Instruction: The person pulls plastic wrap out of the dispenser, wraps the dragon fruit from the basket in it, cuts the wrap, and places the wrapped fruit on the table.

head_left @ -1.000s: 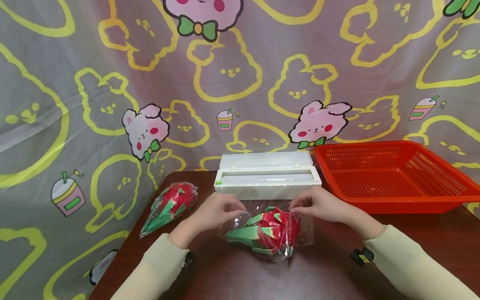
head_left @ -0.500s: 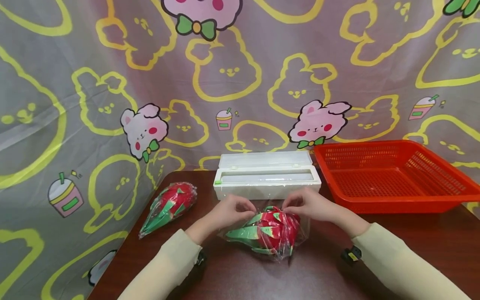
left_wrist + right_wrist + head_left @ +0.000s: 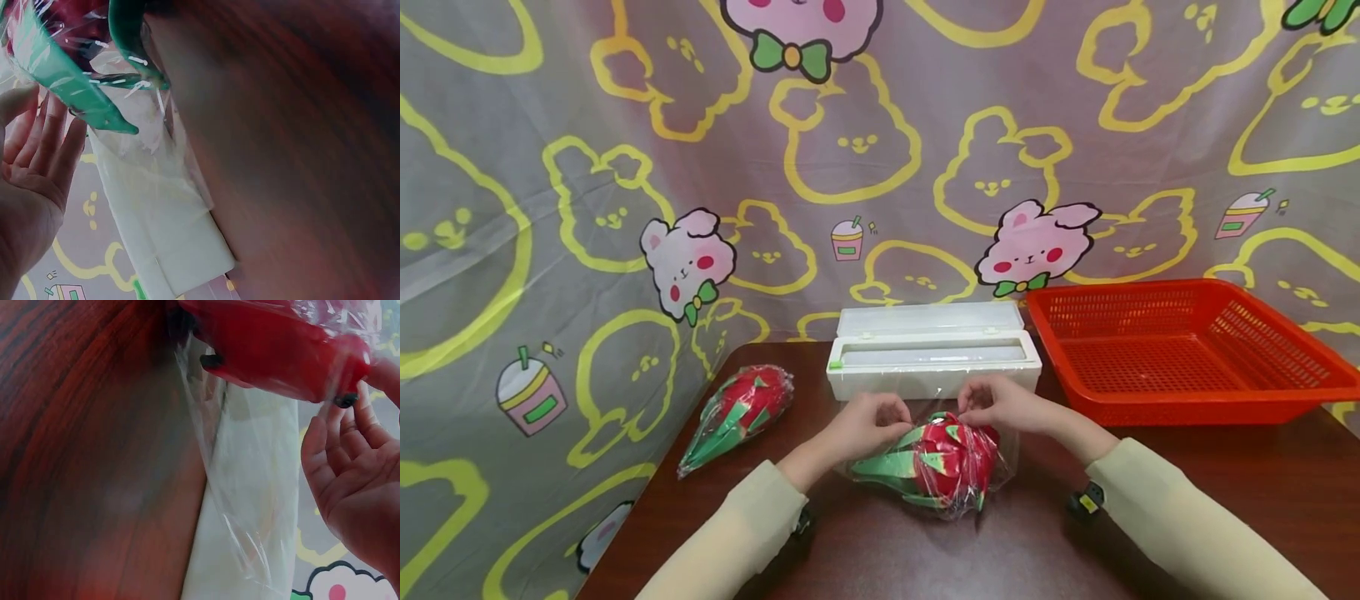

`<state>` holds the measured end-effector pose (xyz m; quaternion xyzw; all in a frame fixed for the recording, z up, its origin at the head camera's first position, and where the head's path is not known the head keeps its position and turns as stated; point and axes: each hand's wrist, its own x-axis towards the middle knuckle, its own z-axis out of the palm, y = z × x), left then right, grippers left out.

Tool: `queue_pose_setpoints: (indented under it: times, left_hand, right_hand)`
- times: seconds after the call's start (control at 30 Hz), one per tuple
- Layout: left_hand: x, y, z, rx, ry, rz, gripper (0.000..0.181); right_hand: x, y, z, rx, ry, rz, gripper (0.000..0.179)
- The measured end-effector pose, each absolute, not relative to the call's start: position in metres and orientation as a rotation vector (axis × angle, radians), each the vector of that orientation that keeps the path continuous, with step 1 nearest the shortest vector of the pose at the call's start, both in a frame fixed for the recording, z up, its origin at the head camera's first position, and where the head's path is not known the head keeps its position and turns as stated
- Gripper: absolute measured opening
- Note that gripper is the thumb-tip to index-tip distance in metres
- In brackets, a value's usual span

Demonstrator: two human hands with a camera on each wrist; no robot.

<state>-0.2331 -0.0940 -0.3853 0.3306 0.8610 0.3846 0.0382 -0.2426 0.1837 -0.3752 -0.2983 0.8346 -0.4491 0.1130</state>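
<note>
A red dragon fruit with green scales lies on the table in front of me, under clear cling film. My left hand pinches the film at the fruit's upper left side. At its upper right, my right hand pinches the film between thumb and fingers. In the left wrist view, green scale tips show beside the left fingers. The right wrist view has the fruit's red end close to the right hand, and a loose flap of film hanging off it.
Behind the hands stands a white cling film dispenser with its lid raised. A second wrapped dragon fruit lies at the left edge of the brown table. At the back right is a red plastic basket. A patterned curtain hangs behind.
Both hands have moved inward over the dragon fruit, the right one to the left and the left one to the right. The film's right part has been drawn in closer around the fruit.
</note>
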Motion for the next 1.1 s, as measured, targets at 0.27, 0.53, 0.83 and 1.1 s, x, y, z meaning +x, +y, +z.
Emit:
queue_pose_setpoints:
  times: [0.27, 0.53, 0.83, 1.1]
  left_hand:
    - [-0.226, -0.103, -0.386, 1.151, 2.541, 1.150, 0.017]
    - [-0.225, -0.103, -0.388, 1.153, 2.541, 1.122, 0.018]
    - [-0.227, -0.106, -0.388, 1.166, 2.558, 1.116, 0.017]
    - [-0.227, -0.104, -0.389, 1.197, 2.528, 1.125, 0.017]
  right_hand:
    - [-0.236, 0.187, -0.373, -0.832, 2.467, -1.371, 0.012]
    - [-0.208, 0.219, -0.366, -0.871, 2.637, -1.292, 0.011]
    - [-0.185, 0.233, -0.379, -1.030, 2.591, -1.093, 0.014]
    - [-0.186, 0.234, -0.376, -1.046, 2.567, -1.116, 0.006]
